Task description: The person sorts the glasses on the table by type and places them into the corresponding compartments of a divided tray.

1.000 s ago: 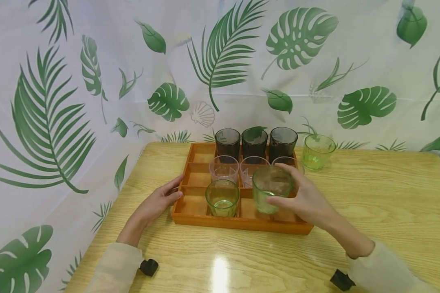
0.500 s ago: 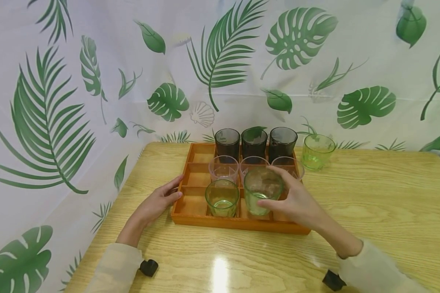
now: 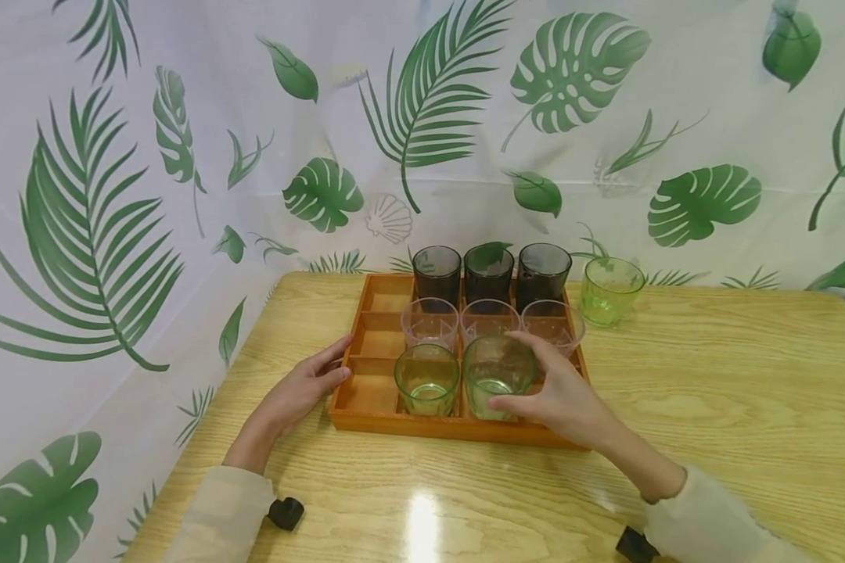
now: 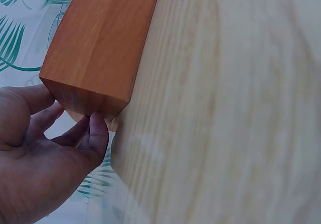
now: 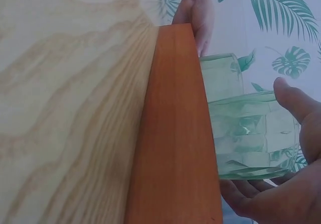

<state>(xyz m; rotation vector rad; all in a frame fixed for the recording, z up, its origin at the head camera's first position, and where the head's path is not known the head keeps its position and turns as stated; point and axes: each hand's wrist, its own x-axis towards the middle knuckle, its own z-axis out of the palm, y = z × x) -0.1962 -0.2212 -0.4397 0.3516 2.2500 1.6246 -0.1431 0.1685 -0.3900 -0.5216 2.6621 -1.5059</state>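
My right hand [image 3: 566,395] holds a green-tinted glass [image 3: 496,383] by its right side, thumb in front and fingers behind. The glass is upright in the front row of the wooden compartment tray [image 3: 422,426]; whether its base touches the tray floor cannot be told. Left of it, a second green glass [image 3: 427,383] stands in the same row. My left hand [image 3: 299,395] grips the tray's left end; in the left wrist view its curled fingertips [image 4: 98,133] touch the end wall. The held glass [image 5: 253,138] rises above the tray's side in the right wrist view.
Behind, the tray holds a row of clear, pinkish tumblers [image 3: 429,324] and a back row of dark grey tumblers [image 3: 436,277]. Another green glass [image 3: 611,293] stands on the wooden table [image 3: 732,391] at the tray's right. A leaf-patterned curtain [image 3: 451,180] backs the table.
My right hand has moved left and slightly down with the green glass, bringing it beside the other green glass. The tray's right end looks shifted slightly left. My left hand has stayed in place.
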